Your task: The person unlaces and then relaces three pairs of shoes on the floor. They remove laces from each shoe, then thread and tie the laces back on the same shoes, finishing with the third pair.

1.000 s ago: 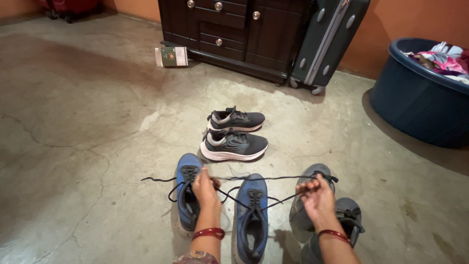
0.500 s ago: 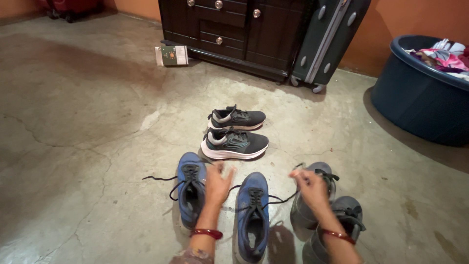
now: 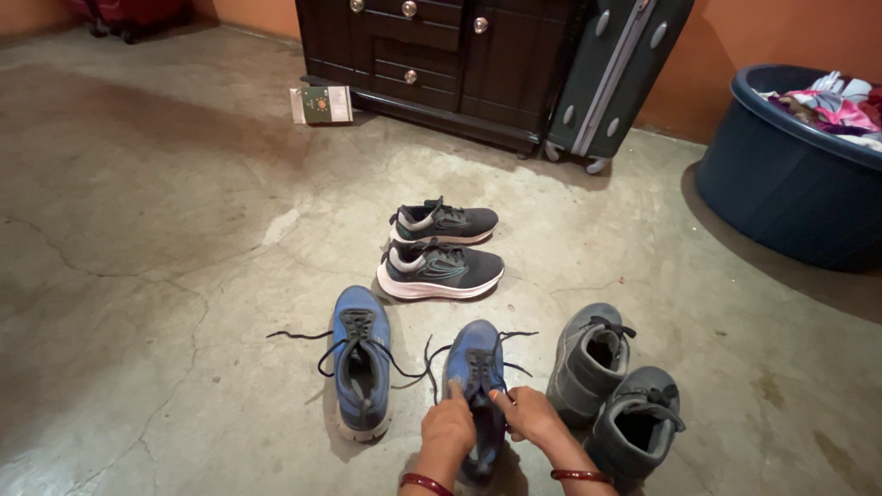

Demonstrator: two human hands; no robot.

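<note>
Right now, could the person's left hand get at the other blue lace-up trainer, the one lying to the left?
Probably yes: the left hand rests on the right blue trainer, and the left blue trainer lies just beside it, with only loose black laces on the concrete floor between.

Red bangles (image 3: 424, 481) (both wrists)

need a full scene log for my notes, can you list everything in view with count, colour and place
blue sneakers: 2, blue with black laces, on the floor nearest the person, laces loose
grey boots: 2, grey, right of the blue pair
dark sneakers: 2, dark grey with white soles, side by side farther out
cabinet: 1, dark brown with round knobs, against the far wall
suitcase: 1, grey-green, leaning beside the cabinet
tub: 1, dark blue, far right, holding mixed-colour clothes
small box: 1, green and white, by the cabinet
floor: 1, grey concrete, cracked
left hand: 1, on the right-side blue sneaker, red bangle
right hand: 1, on the same sneaker, red bangle
</note>
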